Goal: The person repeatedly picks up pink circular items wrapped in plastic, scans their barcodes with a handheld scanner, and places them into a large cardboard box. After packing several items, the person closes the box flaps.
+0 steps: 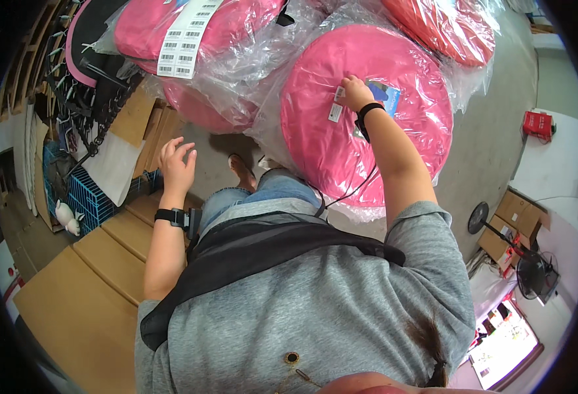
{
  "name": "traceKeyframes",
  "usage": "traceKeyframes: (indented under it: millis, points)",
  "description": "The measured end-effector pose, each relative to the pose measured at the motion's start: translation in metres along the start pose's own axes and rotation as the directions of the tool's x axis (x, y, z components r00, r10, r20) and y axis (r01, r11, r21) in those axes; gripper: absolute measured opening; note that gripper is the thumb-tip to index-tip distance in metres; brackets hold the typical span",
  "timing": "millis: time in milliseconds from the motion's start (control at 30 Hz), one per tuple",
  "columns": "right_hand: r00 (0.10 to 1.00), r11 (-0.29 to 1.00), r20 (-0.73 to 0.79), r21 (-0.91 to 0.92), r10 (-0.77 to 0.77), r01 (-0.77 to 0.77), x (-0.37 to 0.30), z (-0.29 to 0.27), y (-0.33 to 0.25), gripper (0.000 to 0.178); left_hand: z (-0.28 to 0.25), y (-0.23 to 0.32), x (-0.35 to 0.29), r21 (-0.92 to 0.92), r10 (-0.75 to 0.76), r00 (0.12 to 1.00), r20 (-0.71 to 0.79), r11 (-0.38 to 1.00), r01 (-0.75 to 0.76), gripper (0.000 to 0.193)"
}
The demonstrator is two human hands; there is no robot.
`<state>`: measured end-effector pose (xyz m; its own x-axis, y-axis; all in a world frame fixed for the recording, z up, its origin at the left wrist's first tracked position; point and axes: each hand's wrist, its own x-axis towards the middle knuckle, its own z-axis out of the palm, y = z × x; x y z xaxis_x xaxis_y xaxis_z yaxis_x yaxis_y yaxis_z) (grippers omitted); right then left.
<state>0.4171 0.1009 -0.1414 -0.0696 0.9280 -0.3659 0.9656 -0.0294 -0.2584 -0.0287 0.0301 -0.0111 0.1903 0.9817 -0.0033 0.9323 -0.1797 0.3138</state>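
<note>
A round pink fabric bundle [315,151] in clear plastic lies in front of me on the right. My right hand [356,94] rests on its upper part, fingers drawn together at a small white label [339,93]. Just below is another white label [335,113]. A blue printed card [388,98] shows under the plastic, partly behind my wrist. To the left, my left hand [178,165] hangs in the air with loosely curled, separated fingers, holding nothing. A sheet of barcode labels [185,43] lies on a second pink bundle [131,29] at the upper left.
More wrapped bundles, including a red one [449,26], crowd the top. Large cardboard boxes [79,302] stand at my left, near a blue wire cage [90,197] and a white plush-like figure [67,218]. Fans [537,274] and cartons [515,213] stand at the right.
</note>
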Motion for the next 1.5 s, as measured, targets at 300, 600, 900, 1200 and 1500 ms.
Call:
traceKeyframes:
  millis: [300,600,900,1200,1500]
  points:
    - [0.952,0.858,-0.247,0.514,0.180,-0.029,0.005,0.009,0.008,0.038,0.005,-0.003,0.001,0.001,-0.031,1.000,-0.002,1.000,0.031,0.018]
    - [0.838,0.109,-0.116,0.992,0.533,0.067,0.009,0.047,0.025,0.021,0.023,0.006,0.005,-0.014,0.013,0.999,0.032,1.000,-0.013,0.019]
    - [0.774,-0.560,0.119,0.759,0.621,0.333,-0.036,0.055,0.016,0.044,0.064,0.033,0.041,-0.275,0.128,0.967,0.219,0.959,-0.065,0.019]
    - [0.640,-0.179,0.042,0.972,0.767,0.150,-0.232,0.088,0.017,0.036,0.163,0.133,0.093,-0.618,-0.012,0.677,0.736,0.395,0.680,0.053]
    - [0.260,-0.672,0.620,0.686,0.740,0.277,-0.362,0.154,0.016,0.040,0.213,0.154,0.099,-0.552,-0.333,0.540,0.773,0.067,0.831,0.083]
